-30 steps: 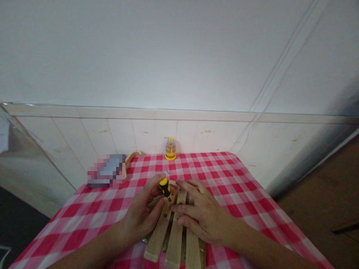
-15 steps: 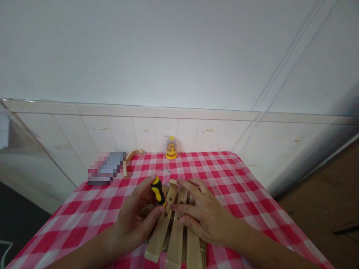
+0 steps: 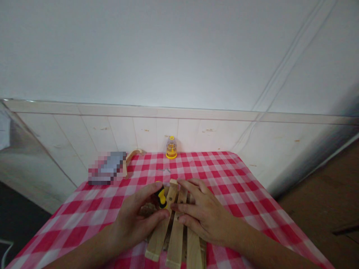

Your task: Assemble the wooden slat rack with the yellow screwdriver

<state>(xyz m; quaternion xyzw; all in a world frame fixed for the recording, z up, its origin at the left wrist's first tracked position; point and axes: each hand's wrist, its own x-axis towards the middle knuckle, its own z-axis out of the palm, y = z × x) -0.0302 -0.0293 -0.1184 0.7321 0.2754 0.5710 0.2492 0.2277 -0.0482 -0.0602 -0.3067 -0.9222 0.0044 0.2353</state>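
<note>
A yellow, clear-domed bit holder (image 3: 171,147) is seen at the desk's (image 3: 238,186) twelve o'clock, contents unreadable. A screwdriver (image 3: 161,197) is pinched by fingers of the left hand (image 3: 134,222) at eleven o'clock of the wooden slat frame (image 3: 175,235), on which the right hand (image 3: 206,218) is laid, fingers spread flat.

The left hand (image 3: 134,220) grips a yellow screwdriver (image 3: 161,197) while the right hand (image 3: 203,216) presses on wooden slats (image 3: 175,239).

We face a plain white wall (image 3: 157,48) in soft, even light, with a thin cable (image 3: 283,71) slanting down its right side. Below a narrow ledge (image 3: 117,109) run pale, scuffed panels (image 3: 92,138). A red-and-white checked cloth (image 3: 238,179) covers the surface (image 3: 92,209). Brown floor (image 3: 322,194) shows at right, dark floor (image 3: 17,224) at left.
</note>
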